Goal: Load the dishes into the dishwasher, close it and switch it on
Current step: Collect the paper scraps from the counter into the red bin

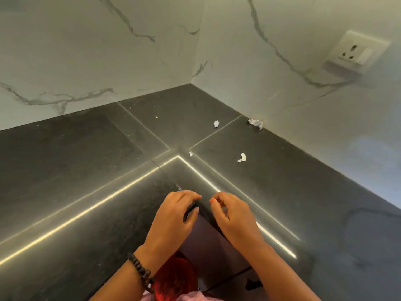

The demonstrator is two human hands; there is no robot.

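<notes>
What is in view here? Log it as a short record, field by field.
setting: dark stone counter in a corner of marble-look walls
left hand: fingers curled at the counter's inner corner edge; what it grips is unclear
right hand: loosely curled over the same edge, seems to hold nothing
on counter: several white paper scraps, one crumpled against the right wall
wall fitting: white socket on the right wall
wrist: dark bead bracelet on the left
dishes, dishwasher: none in view
</notes>
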